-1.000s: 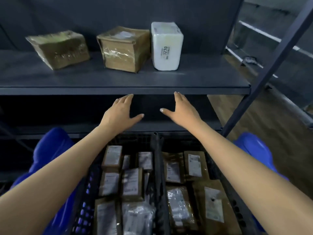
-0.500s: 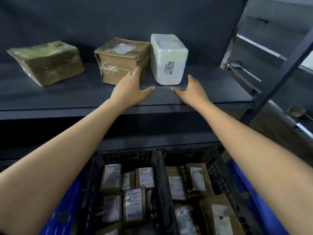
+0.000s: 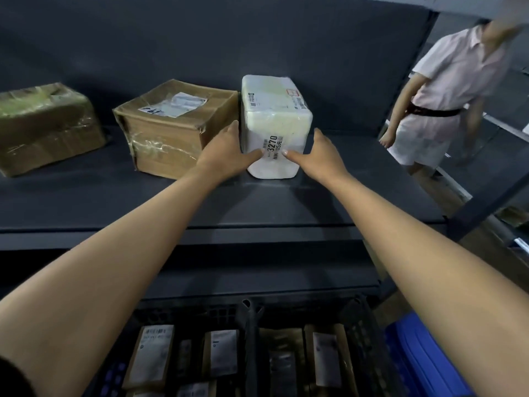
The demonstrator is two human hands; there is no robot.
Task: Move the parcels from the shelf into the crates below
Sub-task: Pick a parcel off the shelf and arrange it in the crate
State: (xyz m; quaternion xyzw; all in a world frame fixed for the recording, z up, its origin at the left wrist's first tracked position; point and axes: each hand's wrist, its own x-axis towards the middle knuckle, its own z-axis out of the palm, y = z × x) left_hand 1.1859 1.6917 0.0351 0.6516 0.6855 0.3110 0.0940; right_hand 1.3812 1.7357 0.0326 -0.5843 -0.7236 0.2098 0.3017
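The white parcel [image 3: 274,116] stood on the shelf [image 3: 114,202], right of the middle, its label reading 3270 on the near face. Both hands gripped it. The left hand [image 3: 226,156] clasped the near left edge, its fingers running up the left side in the narrow gap beside the brown box [image 3: 171,130] and its thumb pressed on the near face. The right hand [image 3: 317,159] clasped the near right edge the same way, fingers along the right side and thumb on the label. The two thumb tips lay close together. The parcel's base rested on the shelf. The brown box sat just left of the parcel, and a taped box [image 3: 45,124] lay further left, well apart from it. Below the shelf, at the near edge of the view, two black crates [image 3: 250,325] stood side by side, each holding labelled packets [image 3: 154,353]. A blue bin [image 3: 420,359] sat right of them. At the far right stood a person [image 3: 446,90] in a pale shirt and shorts.
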